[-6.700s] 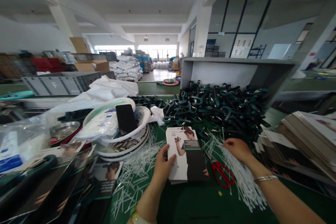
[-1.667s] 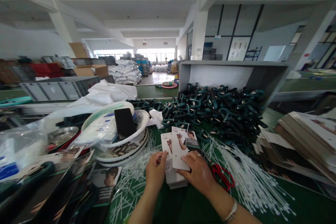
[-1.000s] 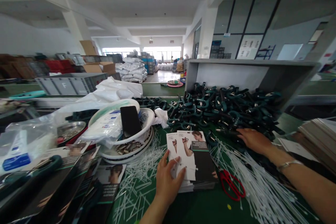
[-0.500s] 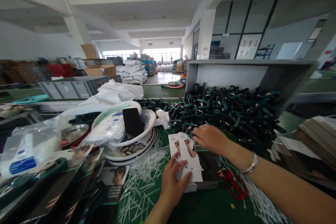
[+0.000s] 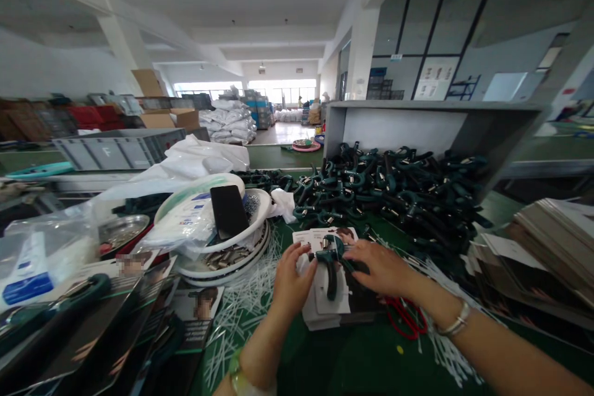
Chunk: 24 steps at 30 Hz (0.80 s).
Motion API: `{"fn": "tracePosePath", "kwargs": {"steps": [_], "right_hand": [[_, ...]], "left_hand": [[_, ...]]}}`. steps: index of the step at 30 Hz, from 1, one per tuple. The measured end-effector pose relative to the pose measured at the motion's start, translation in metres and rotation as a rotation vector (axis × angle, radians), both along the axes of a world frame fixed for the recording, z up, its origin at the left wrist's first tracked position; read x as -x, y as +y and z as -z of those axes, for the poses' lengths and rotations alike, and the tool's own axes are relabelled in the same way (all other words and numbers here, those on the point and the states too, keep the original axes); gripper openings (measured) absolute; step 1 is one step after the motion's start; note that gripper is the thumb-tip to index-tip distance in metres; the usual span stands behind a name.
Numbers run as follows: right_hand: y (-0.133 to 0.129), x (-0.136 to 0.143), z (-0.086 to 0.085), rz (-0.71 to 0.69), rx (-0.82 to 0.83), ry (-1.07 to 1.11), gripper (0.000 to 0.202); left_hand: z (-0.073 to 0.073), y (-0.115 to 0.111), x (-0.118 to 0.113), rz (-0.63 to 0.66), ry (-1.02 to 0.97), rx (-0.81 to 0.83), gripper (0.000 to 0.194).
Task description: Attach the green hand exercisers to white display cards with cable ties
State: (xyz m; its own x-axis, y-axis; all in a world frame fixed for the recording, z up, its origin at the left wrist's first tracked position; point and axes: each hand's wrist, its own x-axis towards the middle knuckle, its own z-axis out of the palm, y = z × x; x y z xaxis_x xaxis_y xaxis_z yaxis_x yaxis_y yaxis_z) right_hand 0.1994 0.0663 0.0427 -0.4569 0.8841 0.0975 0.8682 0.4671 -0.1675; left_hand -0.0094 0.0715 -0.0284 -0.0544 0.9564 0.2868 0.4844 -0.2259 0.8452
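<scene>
A dark green and black hand grip [image 5: 331, 263] lies on the top printed card of a small card stack [image 5: 325, 309] at the table's near middle. My right hand [image 5: 378, 267] covers the grip's right side and holds it against the card. My left hand [image 5: 290, 281] presses the card's left edge, its fingers touching the grip's top end. A large heap of the same hand grips [image 5: 394, 189] spills from a grey bin [image 5: 487, 130] just behind.
Red-handled scissors [image 5: 406, 318] and loose white plastic ties [image 5: 241, 303] lie beside the stack. White basins with a black phone [image 5: 227, 210] stand at left. Packed cards [image 5: 106, 328] fill the near left; flat card stacks [image 5: 552, 241] sit at right. The table is green [image 5: 362, 365].
My right hand took a hand grip from the heap and brought it back onto the top card. My left hand stayed on the card stack, shifting slightly up.
</scene>
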Motion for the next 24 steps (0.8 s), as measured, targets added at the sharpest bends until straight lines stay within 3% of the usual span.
{"fn": "tracePosePath", "kwargs": {"steps": [4,7,12,17,24], "right_hand": [[0.003,0.013,0.023,-0.010,-0.052,-0.095,0.021],[0.006,0.016,0.037,-0.012,-0.122,-0.075,0.025],[0.009,0.007,0.049,-0.074,-0.251,0.250,0.025],[0.005,0.016,0.059,0.080,-0.218,0.581,0.023],[-0.004,0.027,0.069,0.261,-0.104,0.622,0.027]], "left_hand": [[-0.034,0.027,-0.022,0.091,0.408,0.028,0.029],[-0.043,0.037,-0.040,0.156,0.524,-0.009,0.020],[-0.033,0.032,-0.046,0.224,0.513,-0.054,0.017],[-0.020,0.024,-0.036,0.238,0.428,-0.078,0.016],[-0.009,0.022,-0.036,0.166,0.319,-0.097,0.013]]}}
